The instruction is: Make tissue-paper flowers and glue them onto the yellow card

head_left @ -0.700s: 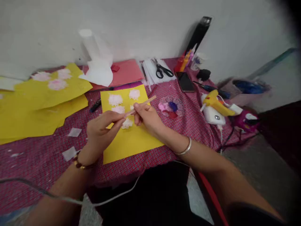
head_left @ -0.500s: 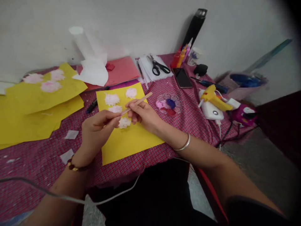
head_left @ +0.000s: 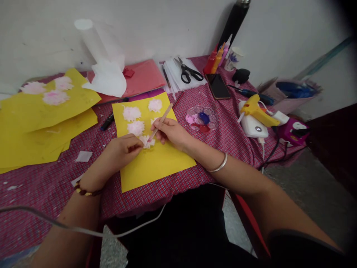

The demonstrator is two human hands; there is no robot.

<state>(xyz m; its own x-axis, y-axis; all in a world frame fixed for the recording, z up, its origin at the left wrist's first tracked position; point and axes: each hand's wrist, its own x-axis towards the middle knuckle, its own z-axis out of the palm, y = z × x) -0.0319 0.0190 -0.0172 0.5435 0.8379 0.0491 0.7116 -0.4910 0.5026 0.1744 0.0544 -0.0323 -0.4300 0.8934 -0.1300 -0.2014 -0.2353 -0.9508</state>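
A wooden craft stick [head_left: 165, 114] slants down from my right hand [head_left: 170, 132], whose fingers are closed round it. Its lower tip meets the lowest pale pink paper flower [head_left: 147, 141] on a yellow sheet [head_left: 158, 167]. My left hand [head_left: 124, 150] has thumb and forefinger pinched together at that flower's left edge. Above it on the same sheet are several more fluffy flowers, among them an upper left one [head_left: 131, 113] and an upper right one [head_left: 154, 105]; another is partly hidden behind the stick and my right fingers.
Right of the sheet sits a clear palette [head_left: 202, 119] with pink, blue and red paint. Scissors [head_left: 188, 70], a phone [head_left: 218, 86], paint bottles [head_left: 216, 61] and a yellow glue gun [head_left: 258, 111] lie beyond. More yellow sheets [head_left: 33, 141] cover the left. A white cable [head_left: 69, 231] crosses in front.
My left fingers have let go of the stick's lower end and moved to the flower's edge. My right hand has tilted the stick steeper, bringing its tip down onto the flower.
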